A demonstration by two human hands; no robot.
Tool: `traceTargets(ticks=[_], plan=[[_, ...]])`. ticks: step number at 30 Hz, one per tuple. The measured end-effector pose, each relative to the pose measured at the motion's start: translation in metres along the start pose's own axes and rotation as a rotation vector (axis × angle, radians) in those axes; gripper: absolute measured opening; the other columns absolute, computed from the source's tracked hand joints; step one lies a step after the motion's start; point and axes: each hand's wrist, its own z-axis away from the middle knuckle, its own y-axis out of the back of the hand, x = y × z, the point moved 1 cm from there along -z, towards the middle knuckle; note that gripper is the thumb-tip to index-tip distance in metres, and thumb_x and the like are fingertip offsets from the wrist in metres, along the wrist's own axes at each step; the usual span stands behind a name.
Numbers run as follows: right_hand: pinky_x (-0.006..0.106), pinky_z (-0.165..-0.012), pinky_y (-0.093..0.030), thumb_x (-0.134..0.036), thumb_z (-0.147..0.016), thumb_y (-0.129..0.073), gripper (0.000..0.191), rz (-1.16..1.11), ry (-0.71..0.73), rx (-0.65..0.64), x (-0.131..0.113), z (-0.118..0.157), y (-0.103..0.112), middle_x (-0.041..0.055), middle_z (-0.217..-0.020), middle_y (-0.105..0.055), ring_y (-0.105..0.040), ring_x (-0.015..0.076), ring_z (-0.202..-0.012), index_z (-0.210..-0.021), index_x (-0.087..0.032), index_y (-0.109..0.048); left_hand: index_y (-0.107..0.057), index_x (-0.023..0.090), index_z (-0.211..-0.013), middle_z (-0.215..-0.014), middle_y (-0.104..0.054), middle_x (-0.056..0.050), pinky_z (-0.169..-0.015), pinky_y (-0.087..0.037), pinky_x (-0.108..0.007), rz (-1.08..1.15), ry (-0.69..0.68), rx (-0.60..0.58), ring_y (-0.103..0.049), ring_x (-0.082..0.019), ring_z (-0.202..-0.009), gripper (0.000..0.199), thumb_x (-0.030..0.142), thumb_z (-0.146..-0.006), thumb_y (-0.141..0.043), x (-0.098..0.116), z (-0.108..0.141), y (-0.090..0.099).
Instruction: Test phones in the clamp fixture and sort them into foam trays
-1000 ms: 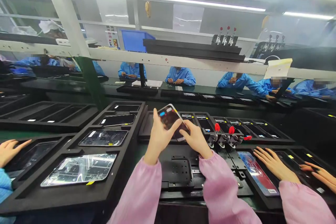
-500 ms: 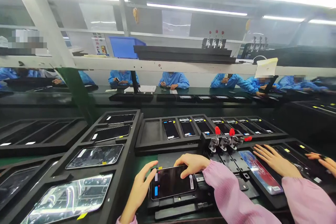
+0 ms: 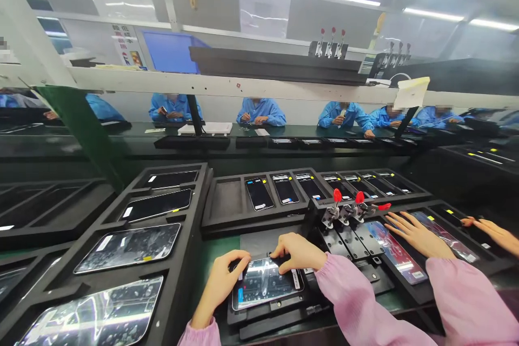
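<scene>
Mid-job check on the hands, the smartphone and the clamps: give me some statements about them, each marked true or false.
1. The left hand and right hand are both at the smartphone, which lies on a black fixture. True.
2. The smartphone's screen faces down. False: it faces up.
3. A co-worker's hand is to the right of the toggle clamps. True.
4. All three red handles stand upright. False: the rightmost red handle points sideways.

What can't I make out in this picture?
All in the head view:
Top of black fixture plate: covered by the glossy dark rectangular phone.
Phone's upper right: behind the right hand.
Print on its white labels: too small.
Silver-rimmed glossy screen: cut by bottom edge.
</scene>
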Motion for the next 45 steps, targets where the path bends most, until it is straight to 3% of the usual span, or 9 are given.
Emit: traceTargets(ticks=[5,9,13,16,19,27,31,37,45], plan=[[0.027,-0.07,-0.034,-0.03,-0.058,-0.076,0.038,0.119,-0.065,0.112,-0.019,0.009,0.002,-0.0011,-0.09,-0.058,-0.052,0.0174,-0.087,-0.095,-0.03,-0.065,-0.071,0.024,-0.078,-0.094,-0.072,-0.002,-0.083,-0.047,-0.031,-0.011,-0.004,0.02,-0.064,-0.021,-0.091,0.027,0.04,-0.083,-0.05,-0.001,0.003,-0.001],[0.029,-0.077,-0.034,-0.018,-0.082,-0.051,0.027,0.082,0.112,0.288,-0.05,0.022,-0.018,-0.0012,-0.098,-0.056,-0.049,0.0144,-0.094,-0.103,-0.033,-0.058,-0.07,0.024,-0.08,-0.096,-0.071,-0.001,-0.084,-0.047,-0.029,-0.003,-0.027,-0.002,-0.064,-0.019,-0.092,0.027,0.04,-0.083,-0.049,-0.002,0.001,-0.009],[0.042,-0.093,-0.028,-0.038,-0.087,-0.046,0.019,0.066,0.258,0.383,-0.071,0.032,-0.046,0.0,-0.107,-0.053,-0.044,0.0164,-0.103,-0.102,-0.032,-0.056,-0.068,0.023,-0.086,-0.094,-0.071,-0.002,-0.084,-0.047,-0.029,-0.002,-0.018,0.006,-0.064,-0.018,-0.091,0.026,0.039,-0.085,-0.048,-0.006,-0.001,-0.015],[0.054,-0.101,-0.015,-0.055,-0.081,-0.049,0.033,0.069,0.304,0.361,-0.074,0.036,-0.057,0.0021,-0.114,-0.049,-0.04,0.0204,-0.113,-0.103,-0.031,-0.056,-0.067,0.024,-0.087,-0.095,-0.071,-0.001,-0.086,-0.046,-0.03,-0.01,-0.012,0.011,-0.063,-0.019,-0.092,0.025,0.039,-0.085,-0.047,-0.008,-0.001,-0.015],[0.057,-0.102,-0.011,-0.049,-0.081,-0.052,0.031,0.04,0.314,0.424,-0.069,0.045,-0.055,0.0031,-0.115,-0.047,-0.04,0.0214,-0.114,-0.105,-0.03,-0.055,-0.065,0.024,-0.081,-0.102,-0.069,-0.002,-0.089,-0.043,-0.032,-0.024,-0.035,0.007,-0.061,-0.019,-0.098,0.024,0.037,-0.086,-0.046,-0.007,0.001,-0.013],[0.039,-0.086,-0.04,-0.017,-0.086,-0.036,0.025,-0.169,0.113,1.26,-0.018,0.098,0.005,0.0055,-0.099,-0.051,-0.05,0.0184,-0.097,-0.089,-0.021,-0.06,-0.058,0.024,-0.071,-0.104,-0.064,-0.006,-0.093,-0.04,-0.033,0.006,-0.158,-0.089,-0.047,-0.022,-0.119,0.03,0.036,-0.089,-0.038,0.01,-0.005,-0.032],[0.04,-0.083,-0.042,-0.02,-0.087,-0.038,0.025,-0.031,0.008,1.489,0.003,0.113,0.043,0.0057,-0.096,-0.055,-0.052,0.0193,-0.093,-0.085,-0.02,-0.062,-0.058,0.023,-0.071,-0.115,-0.058,-0.006,-0.093,-0.041,-0.033,0.045,-0.202,-0.184,-0.05,-0.022,-0.115,0.032,0.037,-0.09,-0.036,0.018,-0.015,-0.054],[0.04,-0.095,-0.04,-0.023,-0.087,-0.043,0.023,0.117,-0.059,1.365,0.014,0.101,0.087,0.008,-0.115,-0.052,-0.048,0.0199,-0.11,-0.105,-0.019,-0.057,-0.053,0.022,-0.073,-0.13,-0.047,-0.006,-0.096,-0.039,-0.033,0.151,-0.179,-0.325,-0.05,-0.021,-0.114,0.033,0.04,-0.091,-0.032,0.018,-0.025,-0.068],[0.039,-0.095,-0.033,-0.03,-0.089,-0.042,0.039,0.406,-0.148,1.105,0.013,0.089,0.101,0.0078,-0.123,-0.054,-0.043,0.021,-0.118,-0.126,-0.017,-0.044,-0.052,0.022,-0.074,-0.131,-0.049,-0.005,-0.1,-0.036,-0.033,0.271,-0.141,-0.373,-0.049,-0.02,-0.116,0.031,0.041,-0.091,-0.034,0.024,-0.034,-0.08]])
